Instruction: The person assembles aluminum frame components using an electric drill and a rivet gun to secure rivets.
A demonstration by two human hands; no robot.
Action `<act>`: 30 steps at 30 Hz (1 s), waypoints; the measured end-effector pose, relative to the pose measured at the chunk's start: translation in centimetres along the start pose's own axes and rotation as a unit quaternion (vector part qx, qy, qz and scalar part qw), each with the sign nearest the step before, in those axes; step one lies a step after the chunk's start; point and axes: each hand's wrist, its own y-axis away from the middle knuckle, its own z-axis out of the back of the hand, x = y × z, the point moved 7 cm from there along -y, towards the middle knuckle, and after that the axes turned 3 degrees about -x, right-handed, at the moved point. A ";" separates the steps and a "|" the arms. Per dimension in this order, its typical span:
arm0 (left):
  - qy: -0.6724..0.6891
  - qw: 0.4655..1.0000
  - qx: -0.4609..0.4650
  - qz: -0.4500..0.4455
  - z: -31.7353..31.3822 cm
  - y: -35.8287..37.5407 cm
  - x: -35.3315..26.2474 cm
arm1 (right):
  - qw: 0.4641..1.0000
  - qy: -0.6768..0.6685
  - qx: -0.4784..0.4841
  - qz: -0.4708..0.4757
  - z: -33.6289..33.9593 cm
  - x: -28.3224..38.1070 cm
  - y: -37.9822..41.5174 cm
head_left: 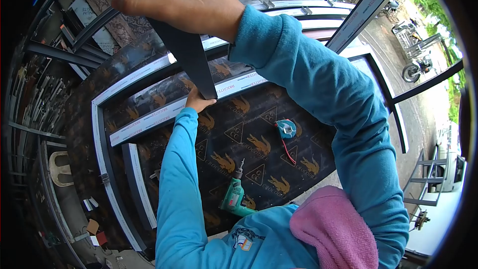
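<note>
My right hand (pixel 201 2) is raised near the camera, gripping the upper part of a dark flat aluminium profile (pixel 185 52), its thumb stretched to the left across it. The profile slants down to my left hand (pixel 200 101), whose fingers close around its lower end, against a crossbar (pixel 149 123) with white printed protective tape. This crossbar lies within a dark frame (pixel 103 144) on the table. A green power drill (pixel 233 195) with a bit fitted rests near my body. To its right sits a teal tape measure (pixel 286 129) with a red strap.
The table (pixel 259 177) is covered in dark sheeting printed with gold crocodiles. A short taped profile (pixel 138 184) lies at left. An upright taped post (pixel 361 12) stands at the back right. Metal lengths (pixel 42 82) are stacked at far left; a motorcycle (pixel 416 71) is outside.
</note>
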 end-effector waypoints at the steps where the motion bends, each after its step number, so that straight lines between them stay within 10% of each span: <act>1: 0.001 1.000 0.003 0.000 -0.1 -0.1 0.1 | 1.000 0.003 -0.007 -0.012 0.2 -0.4 0.0; 8: 0.000 1.000 0.019 -0.016 0.0 -0.1 -0.1 | 0.997 0.007 -0.014 0.070 1.0 0.2 0.7; 18: -0.045 0.999 0.028 -0.010 -0.4 -0.3 0.1 | 0.981 0.074 -0.115 -0.135 -0.5 -6.3 0.7; 30: -0.052 0.998 0.021 0.036 -0.1 -0.3 -1.8 | 0.977 0.049 -0.138 -0.155 -1.8 -12.6 -0.7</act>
